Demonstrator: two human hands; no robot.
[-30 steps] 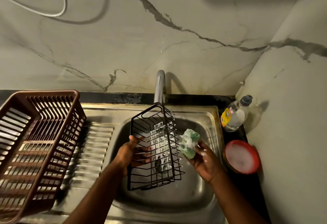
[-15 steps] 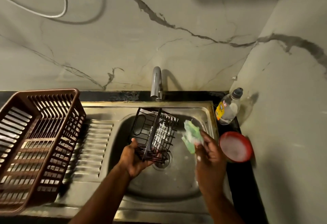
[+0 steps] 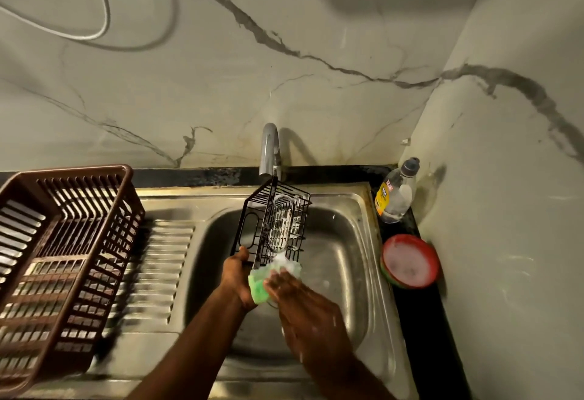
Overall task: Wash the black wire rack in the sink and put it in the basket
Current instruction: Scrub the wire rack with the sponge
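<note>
Marble walls back the steel sink (image 3: 354,210). Over its bowl the left hand (image 3: 235,276) grips the black wire rack (image 3: 271,225), and the right hand (image 3: 303,298) presses a soapy sponge (image 3: 260,284) to its near end. Scrubbing looks underway; rinsing remains, and the basket (image 3: 63,257) left of the sink waits.

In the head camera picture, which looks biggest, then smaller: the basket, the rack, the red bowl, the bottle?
1. basket
2. rack
3. red bowl and bottle: look about alike, too close to rank.

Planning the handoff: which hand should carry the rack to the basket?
Left hand: it already grips the rack, and the basket sits on its side. Right hand holds the sponge.
</note>
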